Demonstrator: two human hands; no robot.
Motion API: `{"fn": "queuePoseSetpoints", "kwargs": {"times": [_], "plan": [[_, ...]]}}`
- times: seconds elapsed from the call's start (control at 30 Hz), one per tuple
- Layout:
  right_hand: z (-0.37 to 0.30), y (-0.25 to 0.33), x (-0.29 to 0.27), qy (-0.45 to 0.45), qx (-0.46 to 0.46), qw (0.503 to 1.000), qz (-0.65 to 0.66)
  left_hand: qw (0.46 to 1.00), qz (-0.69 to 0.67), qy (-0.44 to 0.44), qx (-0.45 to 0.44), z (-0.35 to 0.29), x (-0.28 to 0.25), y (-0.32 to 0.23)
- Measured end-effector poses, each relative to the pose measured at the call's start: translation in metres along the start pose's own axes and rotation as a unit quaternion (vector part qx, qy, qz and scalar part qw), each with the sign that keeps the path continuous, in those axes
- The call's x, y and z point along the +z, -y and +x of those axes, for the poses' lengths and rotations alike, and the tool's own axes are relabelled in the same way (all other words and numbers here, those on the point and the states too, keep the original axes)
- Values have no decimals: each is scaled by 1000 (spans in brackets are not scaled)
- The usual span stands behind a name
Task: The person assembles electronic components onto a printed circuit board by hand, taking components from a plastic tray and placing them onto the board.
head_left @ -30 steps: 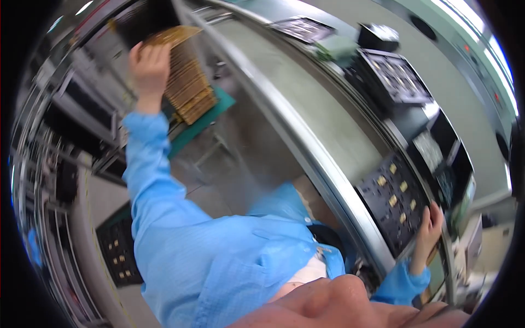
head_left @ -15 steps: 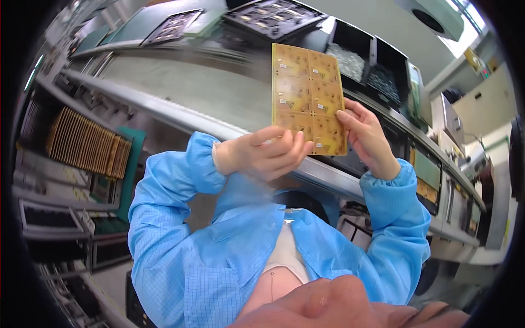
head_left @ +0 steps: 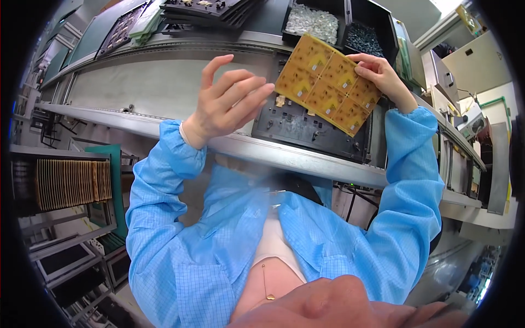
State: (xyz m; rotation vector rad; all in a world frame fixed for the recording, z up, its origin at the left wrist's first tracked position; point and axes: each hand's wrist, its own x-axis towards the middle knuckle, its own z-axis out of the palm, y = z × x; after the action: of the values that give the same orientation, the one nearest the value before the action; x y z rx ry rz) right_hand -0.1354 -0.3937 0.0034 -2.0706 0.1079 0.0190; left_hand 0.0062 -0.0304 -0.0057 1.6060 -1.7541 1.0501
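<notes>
My right hand (head_left: 381,77) pinches the upper right edge of a yellow-brown circuit board panel (head_left: 330,82), thumb on its face. The panel is divided into several equal sections with small white labels and is tilted. Beneath it, a black fixture tray (head_left: 306,131) with small pegs and slots sits on the conveyor line, partly covered by the panel. My left hand (head_left: 229,98) is raised to the left of the panel, fingers spread and holding nothing. Its fingertips come close to the panel's left corner.
Behind the panel stand black bins, one with clear-white small parts (head_left: 313,23), another with dark small parts (head_left: 363,41). Stacked black trays (head_left: 213,13) lie at the back. The conveyor's metal front rail (head_left: 262,154) runs before me. A rack of upright boards (head_left: 74,183) stands at left.
The panel has moved up and right and turned clockwise, over the black fixture tray. My left hand has come away from the panel, moving left and up, with its fingers spread.
</notes>
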Motion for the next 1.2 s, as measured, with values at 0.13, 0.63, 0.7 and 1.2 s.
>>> {"fn": "queuePoseSetpoints", "kwargs": {"times": [0.13,0.63,0.7,1.2], "plan": [[13,-5,6,67,24,997,0,1000,12,-1,-13,-1,2,8],[25,-17,28,75,-26,992,-102,993,-65,90,-30,-6,36,16],[21,-15,30,60,-43,980,-187,989,-74,118,-48,-12,44,15],[-17,-20,49,-38,-107,948,-297,951,-127,271,-78,-31,61,2]]}}
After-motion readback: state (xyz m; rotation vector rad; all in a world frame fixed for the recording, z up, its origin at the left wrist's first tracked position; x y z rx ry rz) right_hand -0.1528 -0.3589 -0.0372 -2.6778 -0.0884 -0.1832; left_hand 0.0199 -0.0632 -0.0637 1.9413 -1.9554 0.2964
